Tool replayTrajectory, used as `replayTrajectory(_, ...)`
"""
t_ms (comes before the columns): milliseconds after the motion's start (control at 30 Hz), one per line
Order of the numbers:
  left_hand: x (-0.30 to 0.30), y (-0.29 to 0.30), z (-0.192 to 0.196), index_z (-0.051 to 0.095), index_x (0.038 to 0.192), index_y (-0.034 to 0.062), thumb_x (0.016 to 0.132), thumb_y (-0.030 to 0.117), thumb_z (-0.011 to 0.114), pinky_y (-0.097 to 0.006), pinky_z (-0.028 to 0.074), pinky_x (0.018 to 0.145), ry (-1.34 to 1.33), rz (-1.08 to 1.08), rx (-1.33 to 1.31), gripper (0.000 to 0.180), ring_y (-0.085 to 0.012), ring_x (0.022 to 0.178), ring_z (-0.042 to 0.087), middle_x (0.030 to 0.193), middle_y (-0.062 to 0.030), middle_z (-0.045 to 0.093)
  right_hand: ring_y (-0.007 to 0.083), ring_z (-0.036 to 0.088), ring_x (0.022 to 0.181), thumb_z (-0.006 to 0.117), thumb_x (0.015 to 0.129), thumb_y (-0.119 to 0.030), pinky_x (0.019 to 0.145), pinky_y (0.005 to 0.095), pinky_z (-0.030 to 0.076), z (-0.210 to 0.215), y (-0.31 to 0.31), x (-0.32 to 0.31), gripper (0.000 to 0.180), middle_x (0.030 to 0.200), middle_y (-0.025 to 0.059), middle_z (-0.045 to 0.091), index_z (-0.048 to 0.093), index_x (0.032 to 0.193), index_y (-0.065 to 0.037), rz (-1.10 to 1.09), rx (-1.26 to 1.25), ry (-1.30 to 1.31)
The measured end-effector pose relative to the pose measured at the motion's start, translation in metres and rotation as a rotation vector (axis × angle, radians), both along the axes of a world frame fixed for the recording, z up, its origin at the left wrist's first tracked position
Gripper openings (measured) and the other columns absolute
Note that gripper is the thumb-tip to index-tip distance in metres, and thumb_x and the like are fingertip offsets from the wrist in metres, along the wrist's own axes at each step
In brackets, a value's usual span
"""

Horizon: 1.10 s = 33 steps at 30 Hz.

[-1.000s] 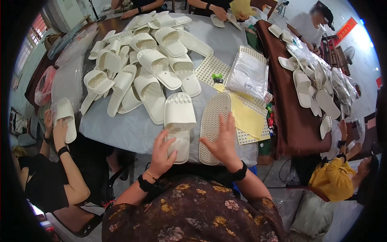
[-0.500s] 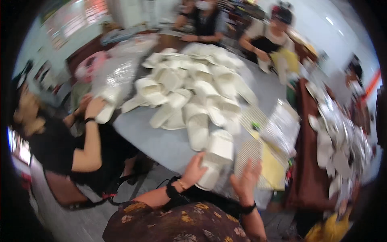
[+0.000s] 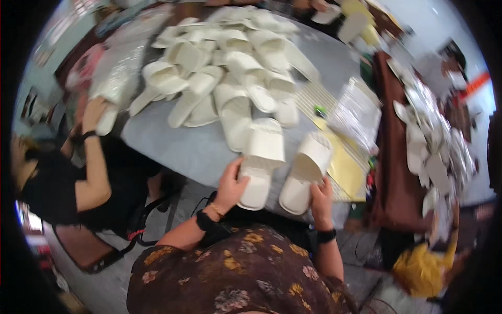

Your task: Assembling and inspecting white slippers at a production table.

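A white open-toed slipper [image 3: 265,144] is in my left hand [image 3: 230,188], gripped at the heel end with the thumb on the insole. My right hand [image 3: 321,203] holds a second white slipper [image 3: 307,165] by its heel edge. Both slippers point away from me, side by side and slightly apart, over the near edge of the grey table [image 3: 167,152]. Beyond them lies a heap of similar white slippers [image 3: 196,91], the closest one nearly touching the left slipper's toe.
Right of the slippers lie ribbed cream sheets [image 3: 324,102], yellow sheets [image 3: 345,165] and a clear plastic packet [image 3: 355,112]. A brown bench [image 3: 384,193] bears wrapped slippers. At left, a seated person's hand [image 3: 94,112] holds a slipper beside clear plastic wrapping [image 3: 123,52].
My right hand, open and empty before, now grips a slipper. A slipper remains in my left hand. The view has tilted, so the table appears higher.
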State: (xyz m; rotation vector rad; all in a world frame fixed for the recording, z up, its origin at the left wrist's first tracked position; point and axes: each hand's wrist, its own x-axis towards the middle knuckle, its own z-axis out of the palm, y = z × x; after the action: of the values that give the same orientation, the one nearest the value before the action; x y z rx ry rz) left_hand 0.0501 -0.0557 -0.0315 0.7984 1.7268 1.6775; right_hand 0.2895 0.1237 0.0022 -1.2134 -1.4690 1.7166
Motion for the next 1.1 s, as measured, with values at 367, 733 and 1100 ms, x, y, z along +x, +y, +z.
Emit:
replayTrajectory(367, 0.015, 0.009, 0.046, 0.048, 0.135, -0.0006, 0.082, 0.010, 0.071, -0.044, 0.039, 0.105, 0.757, -0.089, -0.246, 0.059, -0.0382, 0.121, 0.048, 0.133, -0.0202, 0.050, 0.0339, 0.061, 0.089, 0.073, 0.078, -0.012, 0.079, 0.0405, 0.052, 0.020, -0.002, 0.002, 0.069, 0.111, 0.0232, 0.055, 0.047, 0.141, -0.001, 0.063, 0.716, -0.666)
replayTrajectory(733, 0.030, 0.027, 0.061, 0.060, 0.124, 0.0038, 0.082, 0.010, 0.068, -0.045, 0.041, 0.098, 1.036, -0.290, -0.180, 0.043, -0.0357, 0.112, 0.051, 0.120, -0.0150, 0.056, 0.0351, 0.061, 0.093, 0.074, 0.077, -0.012, 0.083, 0.0407, 0.051, 0.033, 0.003, -0.004, 0.069, 0.114, 0.0231, 0.056, 0.047, 0.138, 0.002, 0.129, 0.596, -0.675)
replayTrajectory(1100, 0.054, 0.069, 0.065, 0.056, 0.132, 0.0086, 0.081, 0.029, 0.073, -0.046, 0.035, 0.109, 1.193, -0.698, -0.020, 0.057, -0.0311, 0.132, 0.045, 0.142, -0.0116, 0.050, 0.0375, 0.060, 0.100, 0.070, 0.081, -0.007, 0.086, 0.0423, 0.051, 0.024, -0.015, 0.006, 0.051, 0.112, 0.0200, 0.059, 0.055, 0.128, 0.001, 0.002, 0.694, -0.449)
